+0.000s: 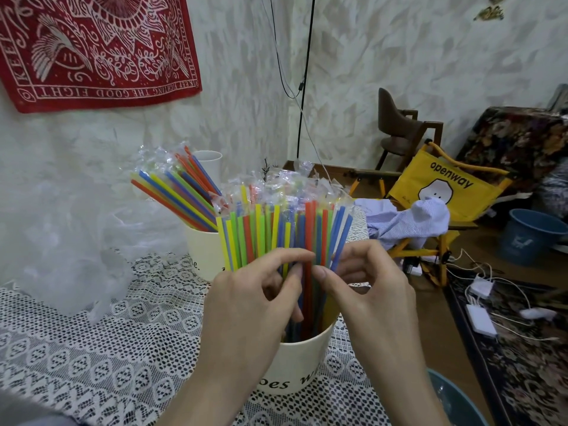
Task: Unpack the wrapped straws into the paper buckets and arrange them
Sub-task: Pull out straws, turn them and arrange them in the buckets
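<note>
head cam | looks forward-down | close over lace-covered table point(92, 333) | wall behind, floor right

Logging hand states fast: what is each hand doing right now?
Left hand: fingers pinch the straws standing in the near paper bucket.
Right hand: fingers pinch the same straws.

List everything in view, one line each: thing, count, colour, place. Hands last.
near paper bucket: one, cream, table front, holding wrapped straws, many, mixed colours
far paper bucket: one, cream, behind it, straws leaning left
white cup: one, by the wall
lace tablecloth: one, white, over table
clear plastic heap: one, table left
red cloth: one, on wall
yellow folding chair: one, right, striped cloth on it
blue bucket: one, floor right
left hand: fingers among the straws
right hand: pinching straws
</note>
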